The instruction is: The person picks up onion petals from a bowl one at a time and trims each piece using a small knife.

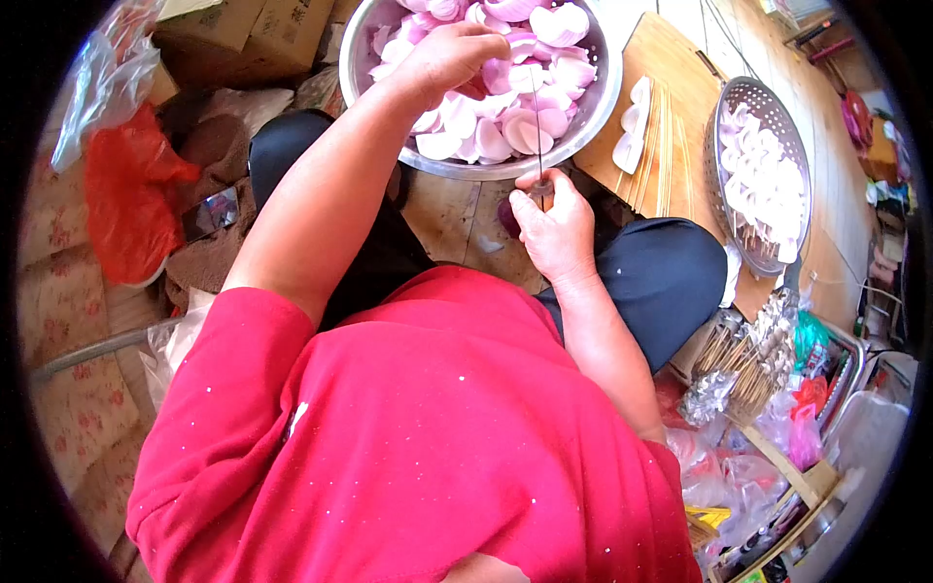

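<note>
A large metal bowl [609,92] at the top holds many peeled purple-white onion pieces [491,141]. Over these pieces my left hand [449,66] reaches in, fingers curled and closed; their tips are partly hidden, and what they hold cannot be made out. At the bowl's near rim, my right hand [558,223] is closed around a thin, dark, straight tool with a brown handle [542,194]. Its narrow length points up over the onions. Whether it is a knife seen edge-on or a spike, I cannot tell.
To the right, a wooden board [637,73] carries bamboo skewers [666,146] and a few onion pieces [632,126]. Beside them is a perforated metal strainer [716,160] with skewered onions. Foil-wrapped stick bundles [743,364] lie lower right. Cardboard [248,34] and a red bag [136,194] are at left.
</note>
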{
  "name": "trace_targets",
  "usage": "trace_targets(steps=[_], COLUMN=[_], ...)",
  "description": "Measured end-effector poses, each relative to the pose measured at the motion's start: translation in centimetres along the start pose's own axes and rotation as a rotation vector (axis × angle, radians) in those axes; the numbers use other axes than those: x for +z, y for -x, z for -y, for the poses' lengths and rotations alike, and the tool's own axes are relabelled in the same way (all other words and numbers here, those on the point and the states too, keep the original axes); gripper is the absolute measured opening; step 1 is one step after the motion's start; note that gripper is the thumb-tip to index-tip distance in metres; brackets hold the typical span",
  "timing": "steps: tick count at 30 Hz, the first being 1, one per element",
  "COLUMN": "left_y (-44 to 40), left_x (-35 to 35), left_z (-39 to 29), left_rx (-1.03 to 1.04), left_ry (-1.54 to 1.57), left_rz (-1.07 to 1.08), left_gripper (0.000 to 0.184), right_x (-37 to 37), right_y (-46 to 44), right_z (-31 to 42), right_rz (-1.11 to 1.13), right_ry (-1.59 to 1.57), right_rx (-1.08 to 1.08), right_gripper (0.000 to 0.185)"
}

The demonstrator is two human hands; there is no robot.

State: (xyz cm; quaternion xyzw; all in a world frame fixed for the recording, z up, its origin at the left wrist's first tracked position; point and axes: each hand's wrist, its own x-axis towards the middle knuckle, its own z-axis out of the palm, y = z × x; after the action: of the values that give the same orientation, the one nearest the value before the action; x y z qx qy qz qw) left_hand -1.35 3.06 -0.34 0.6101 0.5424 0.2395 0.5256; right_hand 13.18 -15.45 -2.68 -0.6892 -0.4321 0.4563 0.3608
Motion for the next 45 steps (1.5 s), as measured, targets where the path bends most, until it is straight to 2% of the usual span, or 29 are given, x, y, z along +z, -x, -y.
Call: trace_targets(steps=[1, 2, 6, 13, 21, 24, 26, 29, 31, 33, 37, 39, 41, 43, 45], left_y=[0.7, 1.2, 2.6, 4.7, 5.0, 5.4, 5.4, 5.4, 5.7, 6.6, 7.7, 8.0, 8.2, 8.3, 8.7], left_x=[-0.1, -0.2, -0.7, -1.1, 0.0, 0.3, 0.5, 1.1, 1.6, 2.3, 2.8, 2.5, 2.5, 2.5, 2.5], left_z=[-0.1, -0.3, 0.5, 0.8, 1.3, 0.8, 0.7, 1.3, 1.5, 1.6, 1.3, 1.3, 1.8, 2.1, 2.2], left_rx=[-0.095, -0.196, -0.308, -0.334, -0.309, -0.318, -0.303, -0.309, -0.299, -0.264, -0.273, -0.233, -0.099, -0.125, -0.123], left_ry=[0.336, 0.439, 0.633, 0.802, 0.746, 0.698, 0.676, 0.590, 0.568, 0.515, 0.487, 0.480, 0.356, 0.425, 0.276], left_rz=[0.078, 0.106, 0.145, 0.171, 0.144, 0.136, 0.136, 0.235, 0.298, 0.417, 0.420, 0.421, 0.473, 0.475, 0.409], left_gripper=[0.041, 0.035, 0.030, 0.021, 0.020, 0.022, 0.023, 0.024, 0.027, 0.031, 0.038, 0.036, 0.035, 0.030, 0.024], right_x=[0.1, 0.2, 0.7, 1.2, 1.1, 1.2, 1.1, 0.4, 0.0, -0.3, -0.4, -0.5, -0.5, -0.4, -0.3], right_y=[0.0, 0.2, 0.6, 0.8, 1.0, 0.7, 0.7, 0.5, 0.2, -0.1, -0.3, -0.2, -0.2, -0.2, -0.3], right_z=[0.0, 0.1, 0.3, 0.1, 0.6, 0.0, 0.1, 1.1, 1.7, 1.8, 1.4, 1.8, 1.6, 1.6, 1.2], right_rz=[0.002, 0.005, 0.022, 0.044, 0.044, 0.008, 0.004, -0.063, -0.125, -0.125, -0.147, -0.192, -0.201, -0.201, -0.183], right_ry=[0.007, 0.007, -0.032, -0.059, 0.017, 0.007, -0.085, -0.511, -0.624, -0.673, -0.616, -0.497, -0.489, -0.431, -0.451], right_rx=[-0.022, -0.025, -0.062, -0.083, -0.066, -0.134, -0.105, -0.052, -0.045, -0.043, -0.002, 0.033, 0.018, 0.014, 0.014], right_gripper=[0.020, 0.020, 0.019, 0.017, 0.015, 0.015, 0.014, 0.018, 0.030, 0.031, 0.025, 0.020, 0.019, 0.017, 0.016])
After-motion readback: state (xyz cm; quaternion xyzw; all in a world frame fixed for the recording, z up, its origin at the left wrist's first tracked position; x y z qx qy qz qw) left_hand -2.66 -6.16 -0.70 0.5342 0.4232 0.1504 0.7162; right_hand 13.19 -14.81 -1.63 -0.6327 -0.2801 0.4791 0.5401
